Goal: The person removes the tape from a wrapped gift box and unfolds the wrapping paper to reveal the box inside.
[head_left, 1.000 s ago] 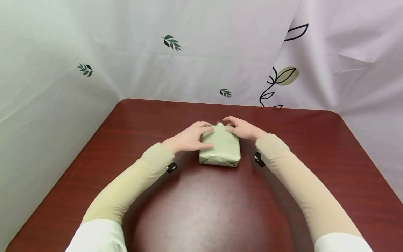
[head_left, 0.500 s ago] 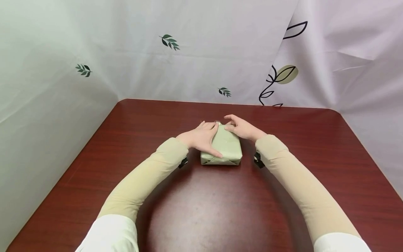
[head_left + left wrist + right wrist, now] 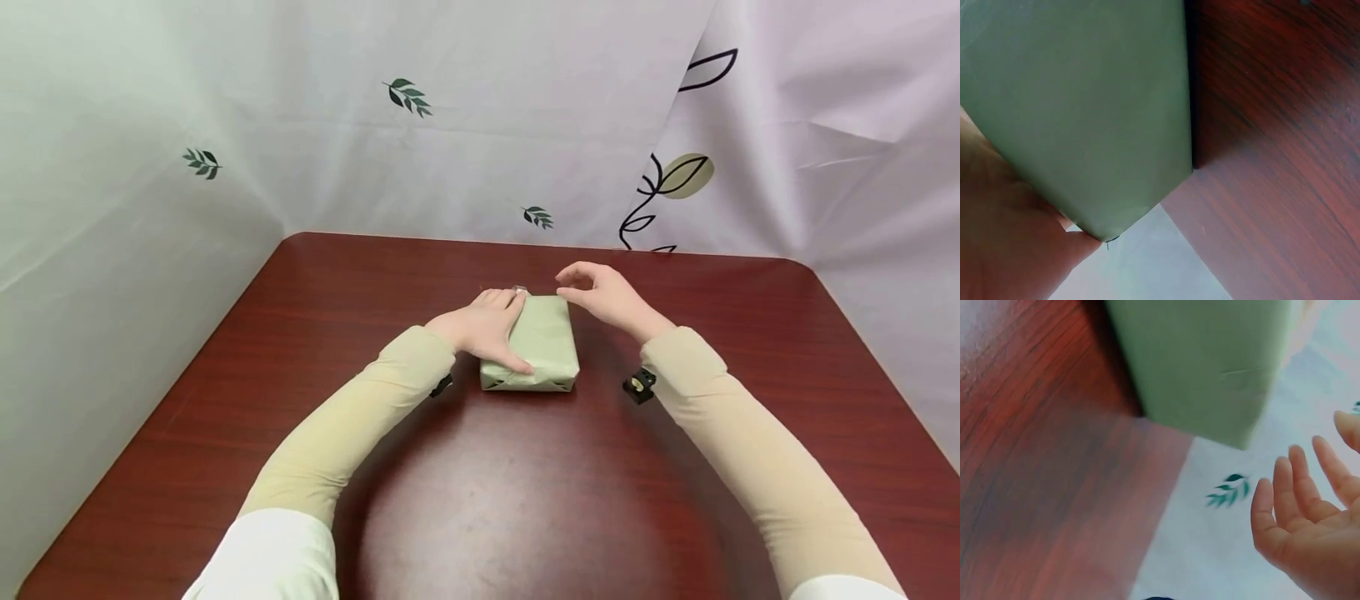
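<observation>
A box wrapped in pale green paper (image 3: 545,336) lies flat on the table, its folded end facing me. My left hand (image 3: 483,325) rests over its left side, fingers spread toward the far edge and thumb reaching across the near top edge. A small shiny, whitish piece (image 3: 521,290) shows at the far edge by the left fingertips. Off the box's far right corner, my right hand (image 3: 609,297) is raised with fingers loosely bent. In the right wrist view a gap separates its fingers from the wrapped box (image 3: 1204,362), and nothing is between them.
The dark red wooden table (image 3: 510,483) has rounded far corners. White fabric (image 3: 480,150) printed with leaves hangs behind it and along both sides. A small black camera (image 3: 640,386) sits under the right wrist.
My left hand has slid right, farther over the box, then stayed there. My right hand has let go of the far right corner area and moved right, away from the box.
</observation>
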Motion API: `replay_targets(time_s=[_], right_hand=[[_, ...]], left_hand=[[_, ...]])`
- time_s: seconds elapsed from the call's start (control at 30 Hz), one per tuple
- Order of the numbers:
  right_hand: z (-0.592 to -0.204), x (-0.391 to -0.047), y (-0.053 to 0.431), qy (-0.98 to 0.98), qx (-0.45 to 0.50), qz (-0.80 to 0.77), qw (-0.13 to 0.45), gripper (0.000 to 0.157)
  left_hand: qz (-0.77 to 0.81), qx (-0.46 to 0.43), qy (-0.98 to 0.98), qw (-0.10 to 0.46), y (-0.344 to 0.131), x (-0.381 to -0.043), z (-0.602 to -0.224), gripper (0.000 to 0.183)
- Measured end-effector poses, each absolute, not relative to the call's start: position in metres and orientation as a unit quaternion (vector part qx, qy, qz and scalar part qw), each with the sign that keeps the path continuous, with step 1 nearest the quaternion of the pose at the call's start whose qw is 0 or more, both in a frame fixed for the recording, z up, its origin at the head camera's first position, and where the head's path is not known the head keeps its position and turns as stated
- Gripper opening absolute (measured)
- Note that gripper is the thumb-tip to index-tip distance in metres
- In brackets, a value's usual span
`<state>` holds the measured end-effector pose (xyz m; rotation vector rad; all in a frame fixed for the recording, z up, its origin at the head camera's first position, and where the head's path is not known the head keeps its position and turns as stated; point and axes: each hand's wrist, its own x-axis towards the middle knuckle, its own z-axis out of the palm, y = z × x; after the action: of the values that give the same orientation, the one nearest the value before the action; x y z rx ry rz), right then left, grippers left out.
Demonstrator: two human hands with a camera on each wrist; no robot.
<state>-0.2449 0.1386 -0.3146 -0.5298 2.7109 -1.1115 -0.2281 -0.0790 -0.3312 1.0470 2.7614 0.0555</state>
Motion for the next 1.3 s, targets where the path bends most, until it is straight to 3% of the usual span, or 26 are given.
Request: replay_targets(time_s=[0.33,0.73,1.3], right_hand=[[-0.322,-0.214,0.126,0.912,-0.27,-0.306,0.038,0.023],[-0.337,-0.206,0.108,0.934,-0.237,-0.265,-0.033,0.025],[-0.337,-0.207,0.107,0.94,-0.247,-0.231,-0.051,0.01]], left_hand=[[0.034,0.328,0.936,0.123,-0.082,-0.228,-0.333,0.115],[0.03,0.333,0.934,0.128,-0.08,-0.228,-0.332,0.113],[0.021,0.331,0.933,0.137,-0.074,-0.228,-0.333,0.114]])
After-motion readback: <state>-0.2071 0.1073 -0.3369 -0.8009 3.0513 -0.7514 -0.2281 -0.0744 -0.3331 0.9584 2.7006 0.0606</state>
